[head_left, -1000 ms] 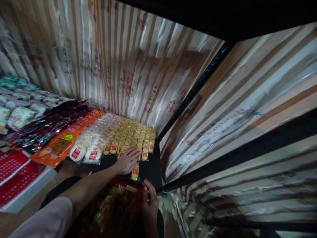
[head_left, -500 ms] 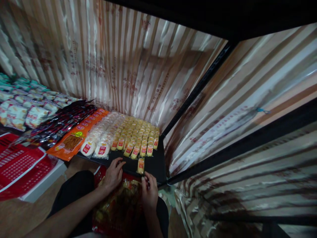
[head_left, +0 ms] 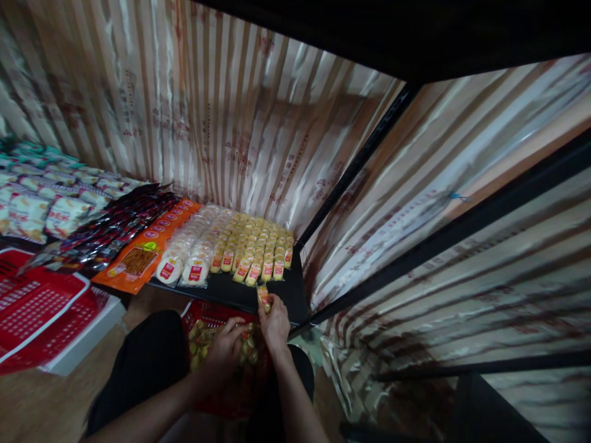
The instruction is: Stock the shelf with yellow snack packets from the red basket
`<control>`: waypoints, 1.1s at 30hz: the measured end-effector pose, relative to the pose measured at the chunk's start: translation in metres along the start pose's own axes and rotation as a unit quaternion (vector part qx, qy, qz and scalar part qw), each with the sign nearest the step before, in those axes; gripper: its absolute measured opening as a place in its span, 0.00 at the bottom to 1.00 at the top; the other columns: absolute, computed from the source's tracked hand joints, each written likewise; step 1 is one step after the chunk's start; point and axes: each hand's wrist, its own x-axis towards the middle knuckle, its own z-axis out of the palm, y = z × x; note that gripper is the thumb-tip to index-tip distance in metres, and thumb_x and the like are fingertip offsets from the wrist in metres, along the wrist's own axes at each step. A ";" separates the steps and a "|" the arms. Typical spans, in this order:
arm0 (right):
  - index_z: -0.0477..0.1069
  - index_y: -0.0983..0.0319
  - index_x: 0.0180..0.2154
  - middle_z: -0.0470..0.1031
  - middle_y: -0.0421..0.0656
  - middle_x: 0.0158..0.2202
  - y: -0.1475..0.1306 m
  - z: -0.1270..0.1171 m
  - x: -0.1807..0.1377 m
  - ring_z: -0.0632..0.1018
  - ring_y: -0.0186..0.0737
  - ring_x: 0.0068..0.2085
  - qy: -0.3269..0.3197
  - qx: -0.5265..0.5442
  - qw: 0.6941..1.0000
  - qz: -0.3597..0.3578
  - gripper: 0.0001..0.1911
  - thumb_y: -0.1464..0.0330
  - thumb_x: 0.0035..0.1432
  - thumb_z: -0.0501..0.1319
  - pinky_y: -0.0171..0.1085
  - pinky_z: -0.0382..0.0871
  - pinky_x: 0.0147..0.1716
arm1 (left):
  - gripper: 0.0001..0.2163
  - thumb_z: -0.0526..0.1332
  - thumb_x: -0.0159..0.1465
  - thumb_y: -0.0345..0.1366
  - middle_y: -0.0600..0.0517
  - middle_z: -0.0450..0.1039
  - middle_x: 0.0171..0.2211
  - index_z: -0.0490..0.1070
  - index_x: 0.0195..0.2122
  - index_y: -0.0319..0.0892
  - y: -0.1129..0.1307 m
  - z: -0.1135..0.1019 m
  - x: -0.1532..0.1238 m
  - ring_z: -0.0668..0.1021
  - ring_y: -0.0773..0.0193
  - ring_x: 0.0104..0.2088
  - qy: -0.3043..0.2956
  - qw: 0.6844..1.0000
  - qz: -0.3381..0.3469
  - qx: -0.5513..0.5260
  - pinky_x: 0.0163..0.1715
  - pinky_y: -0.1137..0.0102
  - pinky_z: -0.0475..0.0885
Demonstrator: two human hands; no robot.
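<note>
My right hand (head_left: 276,321) is at the front edge of the black shelf (head_left: 231,294), pinching a small yellow wrapped snack (head_left: 263,298) with a red label. The snack is tilted in the fingers, in front of the rows of similar yellow snack packets (head_left: 253,249). My left hand (head_left: 227,347) is over a red basket (head_left: 210,309) between my knees, its fingers curled inward near the loose yellow packets (head_left: 198,344) inside. Whatever the left fingers hold, if anything, cannot be made out.
Left along the shelf lie clear-wrapped round white crackers (head_left: 194,269), an orange bag (head_left: 133,264), dark glossy packets (head_left: 120,224) and white bags (head_left: 69,215). Another red basket (head_left: 41,314) stands at lower left. Black frame bars (head_left: 360,166) and striped sheeting (head_left: 249,123) enclose the shelf.
My right hand has moved up to the shelf edge and taken hold of the single snack packet lying there. My left hand has gone from the shelf edge down over the basket.
</note>
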 end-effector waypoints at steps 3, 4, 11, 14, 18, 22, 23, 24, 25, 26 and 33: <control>0.70 0.62 0.42 0.76 0.48 0.36 0.003 -0.004 -0.005 0.75 0.48 0.40 0.003 0.056 0.998 0.031 0.16 0.65 0.51 0.56 0.40 0.67 0.39 | 0.16 0.48 0.58 0.26 0.45 0.74 0.42 0.73 0.39 0.40 0.002 0.000 0.010 0.77 0.61 0.44 -0.008 1.000 -0.021 -0.019 0.46 0.67 0.73; 0.69 0.62 0.42 0.76 0.47 0.37 0.004 -0.005 -0.006 0.76 0.46 0.40 0.005 0.085 0.996 0.040 0.16 0.65 0.50 0.56 0.40 0.67 0.39 | 0.16 0.48 0.58 0.26 0.46 0.74 0.41 0.73 0.40 0.40 0.003 0.001 0.014 0.77 0.61 0.43 -0.009 0.999 -0.038 -0.026 0.46 0.67 0.72; 0.67 0.63 0.43 0.75 0.47 0.39 -0.002 -0.021 -0.018 0.76 0.42 0.40 0.041 0.218 0.971 0.087 0.17 0.61 0.52 0.57 0.37 0.70 0.39 | 0.15 0.49 0.64 0.38 0.49 0.77 0.35 0.67 0.48 0.40 0.017 0.023 0.052 0.79 0.65 0.34 -0.045 0.970 -0.184 -0.151 0.36 0.71 0.74; 0.68 0.62 0.40 0.74 0.46 0.38 -0.004 -0.027 -0.020 0.76 0.42 0.40 0.059 0.225 0.970 0.074 0.15 0.61 0.52 0.58 0.38 0.70 0.39 | 0.13 0.51 0.63 0.37 0.50 0.77 0.37 0.67 0.47 0.41 0.024 0.036 0.069 0.78 0.67 0.33 -0.047 0.969 -0.157 -0.183 0.34 0.73 0.73; 0.68 0.62 0.41 0.75 0.46 0.39 0.003 -0.031 -0.014 0.77 0.41 0.39 0.055 0.246 0.964 0.087 0.15 0.62 0.51 0.59 0.39 0.71 0.38 | 0.10 0.53 0.60 0.33 0.51 0.77 0.36 0.68 0.43 0.41 0.030 0.046 0.088 0.78 0.67 0.33 -0.039 0.971 -0.152 -0.180 0.34 0.73 0.73; 0.66 0.63 0.47 0.77 0.47 0.39 0.019 -0.028 0.004 0.78 0.41 0.39 0.054 0.306 0.943 0.118 0.23 0.60 0.51 0.60 0.37 0.73 0.34 | 0.12 0.54 0.60 0.33 0.53 0.77 0.34 0.68 0.44 0.43 0.030 0.051 0.106 0.78 0.67 0.32 -0.049 0.980 -0.129 -0.141 0.35 0.72 0.73; 0.65 0.64 0.49 0.77 0.48 0.40 0.024 -0.026 0.010 0.78 0.42 0.40 0.053 0.326 0.936 0.123 0.24 0.59 0.51 0.60 0.37 0.73 0.33 | 0.12 0.54 0.60 0.33 0.53 0.78 0.35 0.68 0.45 0.43 0.029 0.052 0.111 0.78 0.67 0.33 -0.055 0.983 -0.114 -0.135 0.35 0.72 0.73; 0.66 0.64 0.49 0.77 0.49 0.40 0.029 -0.024 0.016 0.78 0.42 0.41 0.046 0.344 0.929 0.127 0.25 0.59 0.52 0.59 0.37 0.73 0.33 | 0.13 0.54 0.60 0.33 0.52 0.78 0.37 0.68 0.46 0.44 0.029 0.054 0.116 0.78 0.66 0.34 -0.058 0.985 -0.099 -0.129 0.36 0.71 0.74; 0.66 0.64 0.49 0.77 0.50 0.41 0.033 -0.021 0.022 0.78 0.43 0.41 0.035 0.356 0.925 0.131 0.25 0.58 0.52 0.58 0.37 0.73 0.34 | 0.14 0.54 0.60 0.32 0.51 0.77 0.39 0.68 0.47 0.43 0.029 0.057 0.121 0.79 0.65 0.36 -0.056 0.987 -0.087 -0.119 0.38 0.70 0.74; 0.68 0.64 0.48 0.78 0.50 0.41 0.038 -0.019 0.027 0.78 0.43 0.42 0.023 0.363 0.922 0.135 0.24 0.58 0.52 0.58 0.38 0.73 0.37 | 0.14 0.54 0.60 0.31 0.49 0.77 0.41 0.68 0.47 0.43 0.028 0.060 0.127 0.78 0.65 0.38 -0.052 0.990 -0.079 -0.104 0.40 0.69 0.73; 0.69 0.65 0.44 0.77 0.50 0.40 0.058 -0.010 0.072 0.78 0.43 0.40 0.062 0.327 0.932 0.144 0.21 0.59 0.53 0.55 0.40 0.70 0.41 | 0.19 0.52 0.59 0.30 0.43 0.72 0.46 0.64 0.52 0.39 0.029 0.092 0.154 0.78 0.60 0.40 -0.008 0.999 -0.040 -0.015 0.42 0.65 0.74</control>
